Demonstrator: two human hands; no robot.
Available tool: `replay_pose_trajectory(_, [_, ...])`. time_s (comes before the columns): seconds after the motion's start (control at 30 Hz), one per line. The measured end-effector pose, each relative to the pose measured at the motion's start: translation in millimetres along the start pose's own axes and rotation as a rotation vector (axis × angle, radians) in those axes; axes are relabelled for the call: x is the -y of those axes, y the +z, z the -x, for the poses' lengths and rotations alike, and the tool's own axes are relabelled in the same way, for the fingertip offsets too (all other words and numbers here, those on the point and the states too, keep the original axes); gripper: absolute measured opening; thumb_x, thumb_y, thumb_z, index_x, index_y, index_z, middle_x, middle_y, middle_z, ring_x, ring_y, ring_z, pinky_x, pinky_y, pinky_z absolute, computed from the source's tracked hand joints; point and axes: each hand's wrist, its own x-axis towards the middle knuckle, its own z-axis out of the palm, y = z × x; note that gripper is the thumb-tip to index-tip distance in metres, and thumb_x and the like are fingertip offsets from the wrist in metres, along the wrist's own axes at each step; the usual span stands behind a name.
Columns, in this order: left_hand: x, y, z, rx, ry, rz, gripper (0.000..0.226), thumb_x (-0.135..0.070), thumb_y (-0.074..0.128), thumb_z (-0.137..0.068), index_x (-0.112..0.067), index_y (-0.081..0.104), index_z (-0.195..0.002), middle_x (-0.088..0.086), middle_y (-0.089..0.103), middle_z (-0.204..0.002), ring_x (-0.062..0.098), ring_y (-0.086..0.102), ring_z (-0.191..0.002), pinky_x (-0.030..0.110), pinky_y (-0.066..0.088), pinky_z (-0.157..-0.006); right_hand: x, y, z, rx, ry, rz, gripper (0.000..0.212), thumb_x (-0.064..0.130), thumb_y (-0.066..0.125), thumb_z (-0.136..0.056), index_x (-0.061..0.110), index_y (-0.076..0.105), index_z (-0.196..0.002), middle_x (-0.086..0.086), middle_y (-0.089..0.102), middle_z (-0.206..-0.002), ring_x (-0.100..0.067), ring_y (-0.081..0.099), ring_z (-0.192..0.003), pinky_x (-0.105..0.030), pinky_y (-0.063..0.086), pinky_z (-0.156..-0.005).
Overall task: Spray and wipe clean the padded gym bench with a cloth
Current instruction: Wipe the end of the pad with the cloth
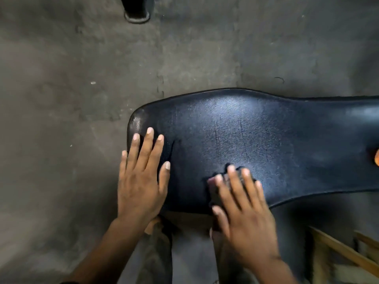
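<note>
The padded gym bench (256,136) is dark blue-black vinyl, wide at the left end and narrowing to the right edge of the view. My left hand (141,181) lies flat with fingers spread on the bench's left end, holding nothing. My right hand (242,206) presses flat on a small dark cloth (215,188) on the pad's near edge; most of the cloth is hidden under the fingers. No spray bottle shows clearly.
Grey concrete floor (71,89) surrounds the bench. A dark shoe (137,13) stands at the top. An orange object (377,159) pokes in at the right edge over the pad. Yellowish frame bars (344,251) run at the lower right.
</note>
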Motion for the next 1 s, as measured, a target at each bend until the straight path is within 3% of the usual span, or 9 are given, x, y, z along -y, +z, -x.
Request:
replay_pose_trajectory(0.2, [8,2,18,0.015,-0.009,0.019,0.067,-0.048,0.034,-0.110,-0.028,0.023,-0.173,-0.010,0.005,-0.183,0.019,0.000,-0.171,0.058,0.020,-0.134,1,-36,-117,-0.082,0.358,-0.104,0.068,0.050,0.030,-0.114,0.021,0.022,-0.175,-0.013,0.009,-0.185,-0.044,0.008,-0.170,-0.061,0.015,-0.136])
replay_pose_trajectory(0.33, [10,6,21,0.000,-0.113,0.014,0.080,-0.059,0.035,-0.108,-0.023,0.011,-0.175,-0.007,-0.003,-0.184,0.016,-0.002,-0.170,0.055,0.016,-0.136,53,-44,-165,-0.079,0.173,-0.064,0.069,0.052,0.030,-0.113,0.024,0.020,-0.175,-0.013,0.007,-0.185,-0.045,0.006,-0.170,-0.060,0.011,-0.138])
replay_pose_trajectory(0.5, [19,9,27,0.001,-0.209,0.015,0.099,-0.077,0.034,-0.100,-0.020,0.003,-0.175,-0.002,-0.005,-0.184,0.019,0.002,-0.170,0.056,0.018,-0.136,72,-20,-89,-0.013,-0.122,-0.027,0.067,0.053,0.037,-0.112,0.031,0.025,-0.174,-0.005,0.013,-0.185,-0.036,0.012,-0.171,-0.060,0.024,-0.135])
replay_pose_trajectory(0.6, [22,13,27,-0.012,-0.187,0.037,0.100,-0.076,0.039,-0.100,-0.020,0.005,-0.175,-0.003,-0.005,-0.184,0.022,0.005,-0.170,0.056,0.019,-0.135,44,-22,-68,0.009,-0.132,0.023,0.067,0.054,0.038,-0.111,0.033,0.029,-0.173,-0.003,0.017,-0.185,-0.034,0.017,-0.171,-0.061,0.028,-0.133])
replay_pose_trajectory(0.8, [22,20,27,-0.046,-0.192,0.088,0.102,-0.076,0.044,-0.098,-0.021,0.006,-0.175,-0.004,-0.005,-0.184,0.024,0.008,-0.170,0.056,0.019,-0.135,49,-49,-171,-0.090,0.224,-0.081,0.065,0.051,0.031,-0.114,0.027,0.026,-0.174,-0.009,0.015,-0.185,-0.043,0.012,-0.170,-0.063,0.016,-0.136])
replay_pose_trajectory(0.87, [22,20,27,-0.042,-0.189,0.087,0.102,-0.076,0.045,-0.098,-0.021,0.005,-0.175,-0.004,-0.005,-0.184,0.024,0.007,-0.170,0.057,0.019,-0.135,74,-54,-205,-0.079,0.170,-0.078,0.064,0.052,0.031,-0.114,0.028,0.027,-0.174,-0.008,0.017,-0.184,-0.044,0.013,-0.170,-0.063,0.014,-0.136])
replay_pose_trajectory(1.0, [24,15,27,0.020,-0.182,0.111,0.106,-0.071,0.045,-0.093,-0.022,-0.001,-0.175,-0.004,-0.009,-0.184,0.022,0.002,-0.171,0.057,0.017,-0.135,125,-46,-197,-0.006,-0.150,0.002,0.065,0.055,0.027,-0.111,0.035,0.025,-0.174,-0.003,0.014,-0.185,-0.040,0.010,-0.171,-0.060,0.014,-0.138])
